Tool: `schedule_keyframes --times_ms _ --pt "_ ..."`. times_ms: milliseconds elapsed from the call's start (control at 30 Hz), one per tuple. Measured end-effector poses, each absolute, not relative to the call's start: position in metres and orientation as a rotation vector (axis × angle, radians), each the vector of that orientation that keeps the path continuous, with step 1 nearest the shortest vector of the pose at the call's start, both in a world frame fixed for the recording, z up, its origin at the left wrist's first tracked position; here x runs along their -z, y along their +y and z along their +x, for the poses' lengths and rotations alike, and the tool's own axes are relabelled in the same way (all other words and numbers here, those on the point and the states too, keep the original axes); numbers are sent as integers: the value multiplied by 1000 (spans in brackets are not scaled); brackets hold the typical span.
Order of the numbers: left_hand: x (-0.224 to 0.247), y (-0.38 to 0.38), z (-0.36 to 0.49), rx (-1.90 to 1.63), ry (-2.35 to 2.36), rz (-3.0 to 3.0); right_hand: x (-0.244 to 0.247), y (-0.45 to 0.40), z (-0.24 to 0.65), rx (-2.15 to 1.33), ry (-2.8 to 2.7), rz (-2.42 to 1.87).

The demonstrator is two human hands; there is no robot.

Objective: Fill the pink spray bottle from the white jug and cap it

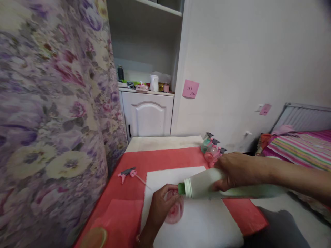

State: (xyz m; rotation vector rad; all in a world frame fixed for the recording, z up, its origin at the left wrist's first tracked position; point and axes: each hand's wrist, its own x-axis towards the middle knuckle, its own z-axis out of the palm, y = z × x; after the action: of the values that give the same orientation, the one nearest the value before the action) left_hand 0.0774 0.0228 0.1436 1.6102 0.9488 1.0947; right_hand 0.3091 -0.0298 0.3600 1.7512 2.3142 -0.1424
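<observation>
My left hand is wrapped round the upper part of a clear pink bottle, which stands on a white sheet. My right hand grips a large pale green bottle tipped nearly level, its neck pointing left. The green mouth piece of the large bottle meets the top of the pink bottle, beside my left fingertips. A pink and grey spray head with a thin tube lies to the left, on the red cover. Any liquid passing between the bottles cannot be made out.
Several spray bottles stand at the table's back right corner. A round, yellowish-rimmed object is at the front left of the red cover. A floral curtain hangs along the left; a bed is at the right.
</observation>
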Motion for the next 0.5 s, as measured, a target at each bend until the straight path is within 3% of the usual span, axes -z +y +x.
schedule_keyframes --times_ms 500 --pt "-139 24 77 -1075 935 1633 -362 -28 306 135 2281 1694"
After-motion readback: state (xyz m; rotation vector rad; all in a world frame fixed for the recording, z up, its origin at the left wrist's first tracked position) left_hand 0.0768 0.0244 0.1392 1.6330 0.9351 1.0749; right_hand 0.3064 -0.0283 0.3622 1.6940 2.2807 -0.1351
